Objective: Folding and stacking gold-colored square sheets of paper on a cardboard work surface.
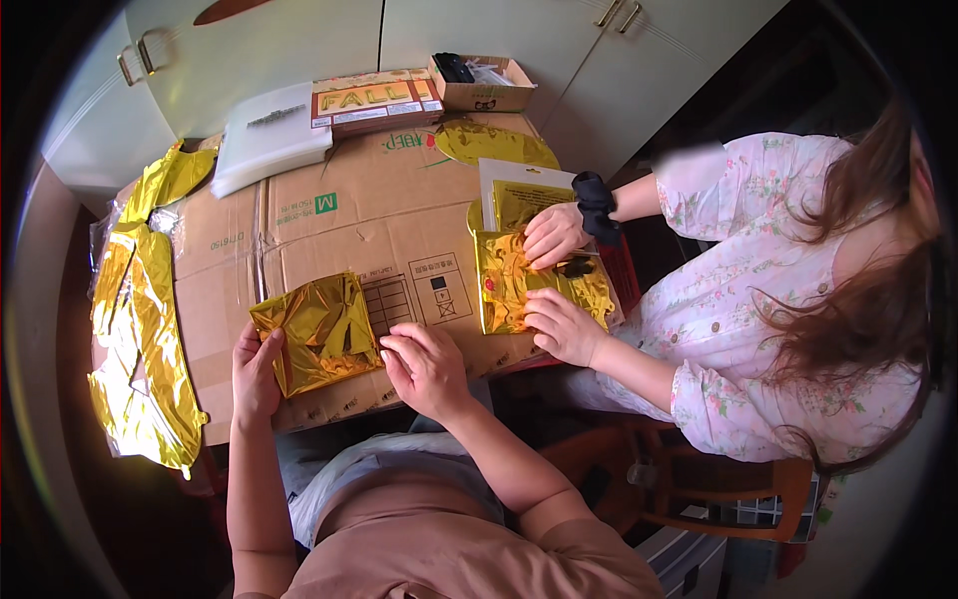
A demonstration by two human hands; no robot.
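Observation:
My left hand [257,371] grips the left edge of a folded gold foil balloon [317,334], thumb on top. The foil is creased into a rough square at the table's near edge. At its right edge is my right hand [427,367], its fingers bent in close to the thumb. Whether anything is pinched there I cannot make out. To the right, another person's two hands [561,324] press on a second folded gold foil piece [502,288].
Flattened cardboard [225,299] covers the table. Long gold foil balloons [150,329] hang over its left edge. At the back are clear plastic sleeves [269,140], a stack of printed packs [374,100] and a small open box [489,95]. A wooden chair [699,479] stands right.

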